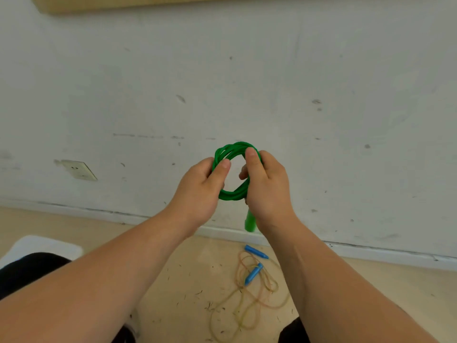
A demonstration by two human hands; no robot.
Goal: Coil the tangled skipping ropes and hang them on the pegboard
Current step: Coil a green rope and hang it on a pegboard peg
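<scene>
A green skipping rope (pixel 231 148) is wound into a small round coil, held up in front of the wall. My left hand (pixel 200 191) grips the coil's left side with the thumb across it. My right hand (pixel 268 189) grips the right side, thumb on top. A green handle (pixel 249 222) hangs down below my right hand. On the floor lies a second rope (pixel 249 303), thin and yellowish, in loose tangled loops, with two blue handles (pixel 254 252). The lower edge of a tan board (pixel 148 3), perhaps the pegboard, shows at the top of the wall.
A scuffed white wall (pixel 247 82) faces me, with a socket (pixel 79 169) low on the left and a white skirting board (pixel 371 251). The tan floor carries dark specks of debris. A white object (pixel 42 245) lies at the left. My dark-clothed knees show at the bottom.
</scene>
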